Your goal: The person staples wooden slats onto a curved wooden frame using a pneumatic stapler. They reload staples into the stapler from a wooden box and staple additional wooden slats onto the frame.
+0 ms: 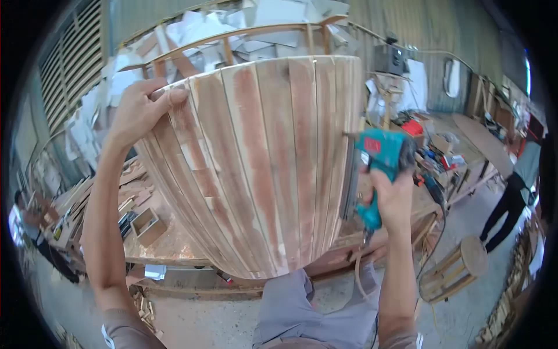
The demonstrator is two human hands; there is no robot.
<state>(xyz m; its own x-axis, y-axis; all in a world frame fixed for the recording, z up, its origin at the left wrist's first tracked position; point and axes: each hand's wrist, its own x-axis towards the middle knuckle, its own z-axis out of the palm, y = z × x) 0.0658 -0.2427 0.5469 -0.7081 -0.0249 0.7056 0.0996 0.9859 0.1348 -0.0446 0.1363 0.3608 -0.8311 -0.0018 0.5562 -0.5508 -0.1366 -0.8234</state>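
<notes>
A large curved panel of wooden slats [279, 139] stands tilted in front of me, its lower end near my legs. My left hand [152, 107] grips its upper left corner, thumb over the rim. On the right, my right hand [388, 195] is wrapped round the handle of a teal nail gun [383, 148] with a red label. The tool's nose points left, close to the panel's right edge; whether they touch I cannot tell. A hose hangs from the base of its handle.
Behind the panel is a workbench [180, 247] with a small wooden box [148, 225] and wood strips. A round stool [474, 256] stands at the right. People are at the far left [40, 232] and far right [511, 192]. Tools lie on the right-hand bench.
</notes>
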